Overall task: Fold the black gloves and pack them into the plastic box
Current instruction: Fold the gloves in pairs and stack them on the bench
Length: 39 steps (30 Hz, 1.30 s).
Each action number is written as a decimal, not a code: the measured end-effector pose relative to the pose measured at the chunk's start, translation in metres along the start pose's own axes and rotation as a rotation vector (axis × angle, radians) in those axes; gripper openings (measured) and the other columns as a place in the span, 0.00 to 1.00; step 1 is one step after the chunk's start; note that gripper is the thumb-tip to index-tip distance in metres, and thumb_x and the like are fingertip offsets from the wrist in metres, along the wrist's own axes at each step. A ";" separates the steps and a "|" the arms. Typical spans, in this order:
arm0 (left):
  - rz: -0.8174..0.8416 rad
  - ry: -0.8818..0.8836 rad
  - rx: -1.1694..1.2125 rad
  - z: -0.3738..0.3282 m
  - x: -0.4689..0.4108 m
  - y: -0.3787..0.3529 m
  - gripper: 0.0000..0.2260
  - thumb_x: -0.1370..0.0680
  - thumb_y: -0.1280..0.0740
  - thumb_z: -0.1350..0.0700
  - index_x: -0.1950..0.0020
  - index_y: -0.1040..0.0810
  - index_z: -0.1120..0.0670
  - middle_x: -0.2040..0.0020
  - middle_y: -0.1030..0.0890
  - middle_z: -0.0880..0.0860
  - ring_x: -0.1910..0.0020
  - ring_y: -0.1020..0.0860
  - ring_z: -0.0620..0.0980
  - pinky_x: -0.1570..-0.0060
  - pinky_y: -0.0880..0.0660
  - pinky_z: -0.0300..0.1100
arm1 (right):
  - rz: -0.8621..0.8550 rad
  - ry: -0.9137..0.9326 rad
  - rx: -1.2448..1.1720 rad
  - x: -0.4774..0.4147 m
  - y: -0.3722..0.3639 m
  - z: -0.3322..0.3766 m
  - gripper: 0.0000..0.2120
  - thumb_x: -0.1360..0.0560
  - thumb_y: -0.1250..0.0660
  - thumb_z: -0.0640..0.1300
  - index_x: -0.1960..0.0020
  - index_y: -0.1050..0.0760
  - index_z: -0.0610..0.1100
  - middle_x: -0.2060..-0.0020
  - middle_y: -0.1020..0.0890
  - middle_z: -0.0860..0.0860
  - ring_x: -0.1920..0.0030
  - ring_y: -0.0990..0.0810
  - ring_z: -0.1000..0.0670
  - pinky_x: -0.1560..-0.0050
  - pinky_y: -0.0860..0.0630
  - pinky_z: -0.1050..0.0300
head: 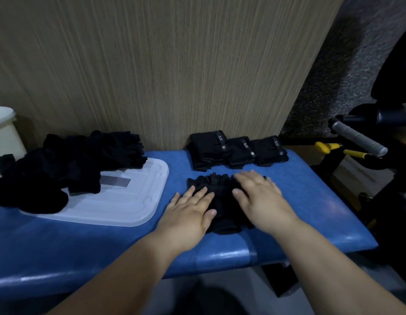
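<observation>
A black glove (222,201) lies flat on the blue padded bench (311,212), fingers pointing away from me. My left hand (193,210) presses on its left side with straight fingers. My right hand (258,196) lies flat on its right side. Behind it, three folded black gloves (238,151) stand in a row against the wooden panel. A loose heap of black gloves (68,164) covers the back left part of a translucent white plastic lid (129,201).
A white plastic container (4,130) stands at the far left edge. To the right of the bench are a grey-wrapped handle (358,139), yellow-handled tools (333,147) and dark equipment. The wooden panel (152,64) rises behind the bench.
</observation>
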<state>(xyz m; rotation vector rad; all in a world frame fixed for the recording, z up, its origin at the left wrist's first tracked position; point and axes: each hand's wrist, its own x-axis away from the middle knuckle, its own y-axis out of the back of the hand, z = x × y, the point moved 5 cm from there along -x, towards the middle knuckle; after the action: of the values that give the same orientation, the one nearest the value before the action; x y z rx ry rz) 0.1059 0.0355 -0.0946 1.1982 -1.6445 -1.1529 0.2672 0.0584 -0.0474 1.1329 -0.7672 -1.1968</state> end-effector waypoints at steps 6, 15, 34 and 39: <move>0.016 0.001 0.013 -0.001 0.001 0.000 0.24 0.18 0.55 0.41 0.22 0.53 0.42 0.21 0.55 0.41 0.23 0.61 0.44 0.25 0.62 0.48 | 0.000 -0.507 -0.126 0.001 0.028 -0.069 0.21 0.23 0.37 0.55 0.36 0.26 0.43 0.39 0.25 0.44 0.41 0.25 0.42 0.49 0.29 0.54; 0.005 0.015 0.010 -0.002 0.000 0.000 0.24 0.18 0.54 0.40 0.22 0.51 0.41 0.21 0.54 0.41 0.23 0.61 0.44 0.25 0.63 0.48 | 0.141 -0.552 -0.326 -0.002 0.012 -0.080 0.14 0.29 0.26 0.49 0.56 0.21 0.37 0.60 0.17 0.43 0.58 0.19 0.46 0.56 0.22 0.51; -0.175 0.086 0.699 0.006 -0.001 0.017 0.16 0.17 0.47 0.45 0.36 0.25 0.46 0.34 0.26 0.44 0.29 0.34 0.46 0.28 0.40 0.46 | 0.180 -0.222 -1.149 -0.011 0.014 -0.003 0.11 0.24 0.33 0.44 0.41 0.23 0.48 0.54 0.17 0.51 0.58 0.19 0.54 0.61 0.27 0.59; -0.346 0.241 0.674 0.016 0.001 0.026 0.26 0.19 0.51 0.41 0.61 0.24 0.57 0.52 0.20 0.54 0.46 0.26 0.53 0.43 0.32 0.44 | 0.139 -0.258 -1.133 -0.014 0.004 -0.002 0.05 0.22 0.35 0.41 0.46 0.23 0.46 0.53 0.19 0.49 0.61 0.20 0.53 0.65 0.25 0.63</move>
<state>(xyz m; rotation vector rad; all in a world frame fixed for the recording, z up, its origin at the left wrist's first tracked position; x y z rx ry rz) 0.0838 0.0423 -0.0743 2.0219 -1.7301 -0.6037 0.2671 0.0725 -0.0426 -0.0082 -0.2322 -1.3677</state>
